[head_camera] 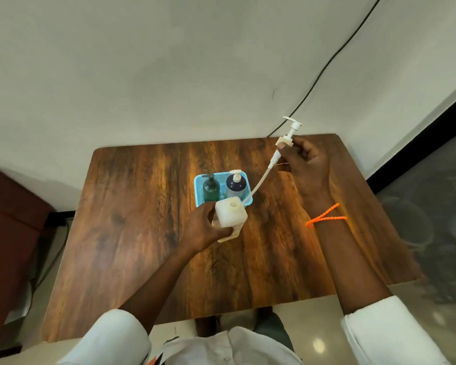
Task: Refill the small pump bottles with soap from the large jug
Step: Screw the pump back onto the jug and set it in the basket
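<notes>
Left hand (204, 227) clamped on open jug (229, 216) mid-tabletop (142, 233); right hand (307, 164) pinching pump (284, 140) near far-right corner; basket (223, 189) behind jug.

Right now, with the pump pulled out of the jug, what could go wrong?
1. The pump in the right hand hangs its dip tube over the blue basket; soap may drip onto the two pump bottles or the wooden table.
2. The white jug is open at its neck, gripped only by the left hand; tilting could spill it.
</notes>
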